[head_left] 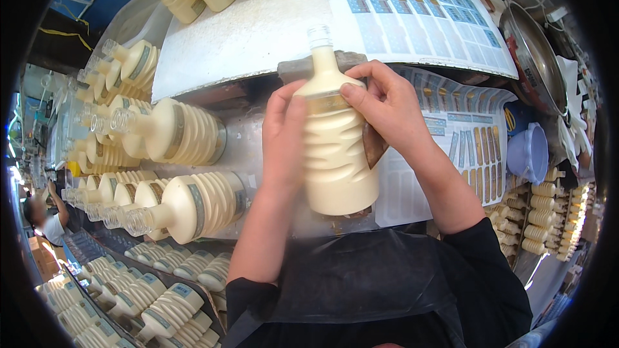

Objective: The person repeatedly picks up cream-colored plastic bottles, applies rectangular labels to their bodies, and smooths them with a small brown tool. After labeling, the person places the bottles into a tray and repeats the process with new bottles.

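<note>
A cream bottle [340, 183] with a clear threaded neck and wavy ridges on its body lies in front of me, neck pointing away. A thin golden-brown label band [325, 102] runs across its shoulder. My left hand [284, 132], a little blurred, grips the bottle's left side, its fingertips at the shoulder. On the right end of the band, my right hand [390, 100] presses its thumb, with the other fingers curled by the shoulder. Under the bottle, a brown support piece [374, 146] shows at the right, and a grey block [353, 60] sits behind the neck.
Cream bottles [187, 135] lie stacked at the left, more stand at the far edge. Label sheets [412, 16] lie on the white board [251, 38] and under my right forearm. A lilac bucket [529, 153] and metal pan [538, 51] are at right. Another person [53, 225] is far left.
</note>
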### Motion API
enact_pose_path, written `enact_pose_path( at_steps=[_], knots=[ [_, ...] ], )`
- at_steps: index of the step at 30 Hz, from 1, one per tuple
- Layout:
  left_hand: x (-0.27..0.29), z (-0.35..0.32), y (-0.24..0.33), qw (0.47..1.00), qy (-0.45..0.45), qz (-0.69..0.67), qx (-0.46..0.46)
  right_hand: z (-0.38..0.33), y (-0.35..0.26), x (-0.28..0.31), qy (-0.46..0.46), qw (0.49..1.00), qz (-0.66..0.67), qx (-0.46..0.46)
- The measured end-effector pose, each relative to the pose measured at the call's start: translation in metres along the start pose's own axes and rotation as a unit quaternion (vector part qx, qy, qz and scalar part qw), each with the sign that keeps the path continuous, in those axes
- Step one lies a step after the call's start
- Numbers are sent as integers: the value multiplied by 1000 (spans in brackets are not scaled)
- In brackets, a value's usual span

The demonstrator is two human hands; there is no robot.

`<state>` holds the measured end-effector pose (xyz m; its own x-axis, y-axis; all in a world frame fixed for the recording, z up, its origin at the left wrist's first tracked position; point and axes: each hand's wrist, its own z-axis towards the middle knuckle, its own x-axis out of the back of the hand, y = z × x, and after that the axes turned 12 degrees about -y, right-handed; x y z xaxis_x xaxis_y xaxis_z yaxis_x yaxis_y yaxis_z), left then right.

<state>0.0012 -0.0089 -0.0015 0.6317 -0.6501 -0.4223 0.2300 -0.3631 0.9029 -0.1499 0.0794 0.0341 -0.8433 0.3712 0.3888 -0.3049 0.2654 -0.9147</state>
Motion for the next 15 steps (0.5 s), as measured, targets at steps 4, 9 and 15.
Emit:
enact_pose_path(
  at_steps=[4,9,15],
  knots=[
    [1,0,2,1000,2,-20,0,-1,0,-1,7,1000,-2,1],
    [0,2,0,993,54,-100,22,0,3,0,-4,1000,12,9],
    [-4,-3,6,987,35,-155,23,2,18,0,-25,998,58,29]
  ],
)
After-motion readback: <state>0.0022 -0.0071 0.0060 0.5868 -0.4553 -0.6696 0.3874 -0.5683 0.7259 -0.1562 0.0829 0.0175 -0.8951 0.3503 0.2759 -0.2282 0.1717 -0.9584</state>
